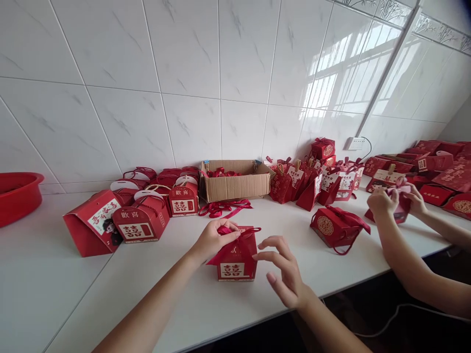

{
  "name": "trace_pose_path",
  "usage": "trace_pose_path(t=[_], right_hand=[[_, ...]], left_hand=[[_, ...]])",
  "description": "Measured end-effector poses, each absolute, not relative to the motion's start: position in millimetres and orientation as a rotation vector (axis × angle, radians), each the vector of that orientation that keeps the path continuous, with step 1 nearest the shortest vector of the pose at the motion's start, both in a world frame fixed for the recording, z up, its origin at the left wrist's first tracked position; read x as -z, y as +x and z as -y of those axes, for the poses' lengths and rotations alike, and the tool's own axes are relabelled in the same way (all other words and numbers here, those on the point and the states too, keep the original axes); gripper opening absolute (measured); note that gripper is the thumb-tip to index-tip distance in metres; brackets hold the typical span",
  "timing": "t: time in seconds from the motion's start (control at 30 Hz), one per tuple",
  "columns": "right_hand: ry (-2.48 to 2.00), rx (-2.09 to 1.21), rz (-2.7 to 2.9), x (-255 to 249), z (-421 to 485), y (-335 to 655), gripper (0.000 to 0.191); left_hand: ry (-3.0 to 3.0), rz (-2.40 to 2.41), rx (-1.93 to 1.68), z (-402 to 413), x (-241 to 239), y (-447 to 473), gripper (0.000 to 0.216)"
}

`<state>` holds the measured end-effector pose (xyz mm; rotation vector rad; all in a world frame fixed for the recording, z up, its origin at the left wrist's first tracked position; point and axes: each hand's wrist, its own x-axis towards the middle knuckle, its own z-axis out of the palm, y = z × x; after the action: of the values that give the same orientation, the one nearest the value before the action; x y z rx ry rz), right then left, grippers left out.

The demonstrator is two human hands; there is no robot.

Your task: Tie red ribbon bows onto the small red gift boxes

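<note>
A small red gift box (pixel 236 270) with a white double-character label stands upright on the white table in front of me. Dark red ribbon (pixel 241 240) is looped at its top. My left hand (pixel 217 240) pinches the ribbon at the box's upper left, its fingers closed. To the right of the box is my right hand (pixel 281 269), its fingers spread and curved, with the fingertips close to the box's side and the ribbon. Whether those fingertips touch the box I cannot tell.
Several red boxes (pixel 142 228) stand left. Behind, a cardboard carton (pixel 237 189) holds ribbon, with loose ribbon (pixel 224 208) before it. Red bags (pixel 283 186) and a ribboned box (pixel 333 228) lie right, near a co-worker's hands (pixel 384 201). A red basin (pixel 18 198) sits far left.
</note>
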<state>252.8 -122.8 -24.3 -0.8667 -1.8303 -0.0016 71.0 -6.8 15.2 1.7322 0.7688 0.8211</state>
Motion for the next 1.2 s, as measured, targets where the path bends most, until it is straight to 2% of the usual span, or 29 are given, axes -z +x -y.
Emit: trace_pose_path(t=[0.13, 0.2, 0.27, 0.43, 0.53, 0.77, 0.87, 1.2], right_hand=[[-1.1, -0.141, 1.479, 24.4, 105.6, 250.2, 0.025], [-1.171, -0.21, 1.473, 21.8, 91.9, 253.5, 0.037], [-1.156, -0.281, 1.574, 20.1, 80.5, 258.3, 0.041], [-1.106, -0.296, 1.692, 18.2, 72.4, 265.2, 0.022], [-1.15, -0.382, 1.629, 16.4, 74.6, 264.3, 0.019], [-1.445, -0.838, 1.296, 8.8, 70.0, 260.7, 0.046], [-1.519, -0.992, 1.321, 1.6, 67.7, 259.1, 0.055], [-1.409, -0.968, 1.407, -3.9, 69.9, 254.7, 0.046]], left_hand=[[1.706, -0.754, -0.79, 6.9, -16.2, 73.1, 0.023], [1.712, -0.763, -0.772, 7.2, -17.4, 73.4, 0.023], [1.742, -0.793, -0.764, 7.6, -18.9, 73.1, 0.023], [1.784, -0.83, -0.755, 9.5, -21.2, 70.5, 0.023], [1.815, -0.839, -0.766, 11.0, -20.4, 69.1, 0.023], [1.788, -0.79, -0.824, 9.6, -14.1, 69.0, 0.025], [1.785, -0.78, -0.829, 8.9, -12.8, 69.5, 0.026], [1.782, -0.779, -0.829, 10.5, -13.6, 70.3, 0.028]])
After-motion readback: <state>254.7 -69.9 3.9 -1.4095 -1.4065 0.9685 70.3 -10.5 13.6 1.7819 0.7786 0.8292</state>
